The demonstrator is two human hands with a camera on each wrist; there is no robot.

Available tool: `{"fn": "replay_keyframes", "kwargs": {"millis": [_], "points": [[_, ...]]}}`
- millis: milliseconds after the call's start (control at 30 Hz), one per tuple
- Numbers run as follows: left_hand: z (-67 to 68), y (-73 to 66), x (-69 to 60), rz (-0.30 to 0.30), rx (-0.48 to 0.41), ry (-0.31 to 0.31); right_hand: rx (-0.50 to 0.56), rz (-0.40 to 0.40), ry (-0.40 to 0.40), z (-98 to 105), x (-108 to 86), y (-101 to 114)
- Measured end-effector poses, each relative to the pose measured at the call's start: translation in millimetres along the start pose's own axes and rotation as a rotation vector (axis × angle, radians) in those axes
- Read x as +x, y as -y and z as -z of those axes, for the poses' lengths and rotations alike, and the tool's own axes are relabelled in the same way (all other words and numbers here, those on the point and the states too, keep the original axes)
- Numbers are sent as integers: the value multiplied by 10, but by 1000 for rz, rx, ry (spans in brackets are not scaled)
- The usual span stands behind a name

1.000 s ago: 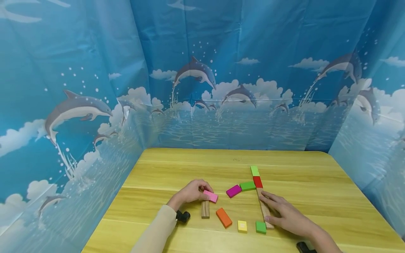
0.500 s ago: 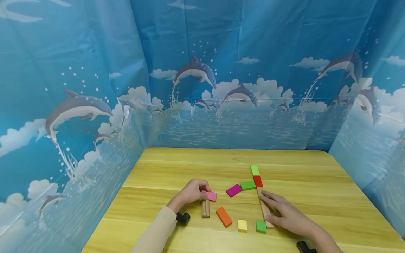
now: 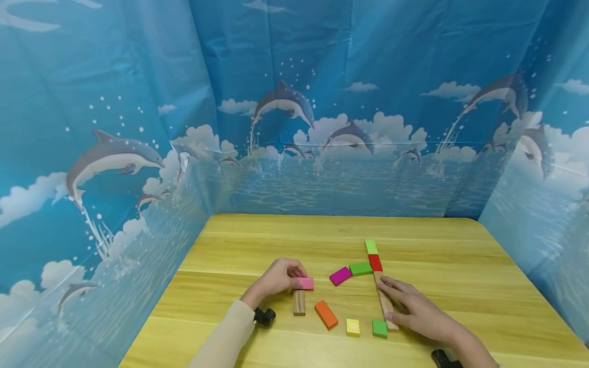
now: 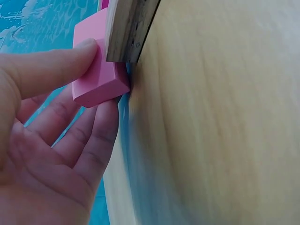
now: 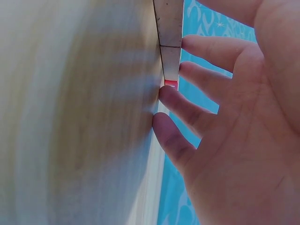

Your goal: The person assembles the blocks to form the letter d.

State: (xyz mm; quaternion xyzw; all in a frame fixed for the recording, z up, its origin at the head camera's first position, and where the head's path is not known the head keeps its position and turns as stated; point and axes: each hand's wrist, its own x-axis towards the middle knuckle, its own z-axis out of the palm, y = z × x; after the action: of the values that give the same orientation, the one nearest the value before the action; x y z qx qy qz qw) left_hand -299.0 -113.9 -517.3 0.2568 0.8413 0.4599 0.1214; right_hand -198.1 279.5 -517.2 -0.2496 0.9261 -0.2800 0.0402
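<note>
My left hand (image 3: 280, 276) pinches a pink block (image 3: 306, 283) between thumb and fingers, just beyond a striped wooden block (image 3: 299, 303). In the left wrist view the pink block (image 4: 96, 70) meets or nearly meets the wooden block's end (image 4: 124, 35); I cannot tell which. My right hand (image 3: 421, 312) rests its loosely extended fingers along a row of plain wooden blocks (image 3: 384, 299). The right wrist view shows a seam between two of these wooden blocks (image 5: 169, 28), with fingertips (image 5: 186, 42) at their side. A red block (image 3: 375, 262) and a lime block (image 3: 371, 247) continue the row away from me.
A green block (image 3: 360, 269) and a magenta block (image 3: 340, 276) branch left from the row. Nearer me lie an orange block (image 3: 326, 314), a yellow block (image 3: 353, 327) and a small green block (image 3: 379, 328). A dolphin-printed curtain (image 3: 331, 189) stands behind the table (image 3: 230, 235).
The pink block has turned from slanted to nearly crosswise and shifted slightly left, drawn by my left hand. My right hand has stayed on the wooden row.
</note>
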Motion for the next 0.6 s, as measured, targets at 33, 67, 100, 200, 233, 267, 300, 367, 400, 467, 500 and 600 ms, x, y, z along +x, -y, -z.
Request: {"fn": "replay_keyframes", "kwargs": {"millis": [33, 67, 100, 200, 233, 267, 300, 367, 400, 467, 500, 600], "points": [[0, 0, 3, -2, 1, 0, -2, 1, -1, 1, 0, -1], [0, 0, 6, -4, 1, 1, -2, 3, -4, 3, 0, -2], [0, 1, 8, -5, 0, 1, -3, 5, -6, 4, 1, -3], [0, 1, 15, -15, 8, 6, -6, 13, -11, 5, 4, -4], [-2, 0, 17, -19, 8, 9, -7, 14, -11, 5, 4, -4], [-4, -1, 18, -23, 11, 12, -7, 15, -12, 5, 4, -4], [-6, -2, 19, -27, 14, 14, -9, 16, -11, 4, 4, -4], [-10, -9, 18, -33, 18, 19, -10, 16, -11, 2, 3, -5], [-14, -11, 17, -34, 20, 20, -10, 15, -11, 1, 2, -5], [-23, -17, 16, -35, 26, 23, -13, 13, -11, -2, 1, -7], [-28, -16, 17, -36, 25, 23, -13, 12, -11, -4, 1, -8], [-52, -20, 15, -35, 18, 27, -15, 11, -10, -8, 0, -17]]}}
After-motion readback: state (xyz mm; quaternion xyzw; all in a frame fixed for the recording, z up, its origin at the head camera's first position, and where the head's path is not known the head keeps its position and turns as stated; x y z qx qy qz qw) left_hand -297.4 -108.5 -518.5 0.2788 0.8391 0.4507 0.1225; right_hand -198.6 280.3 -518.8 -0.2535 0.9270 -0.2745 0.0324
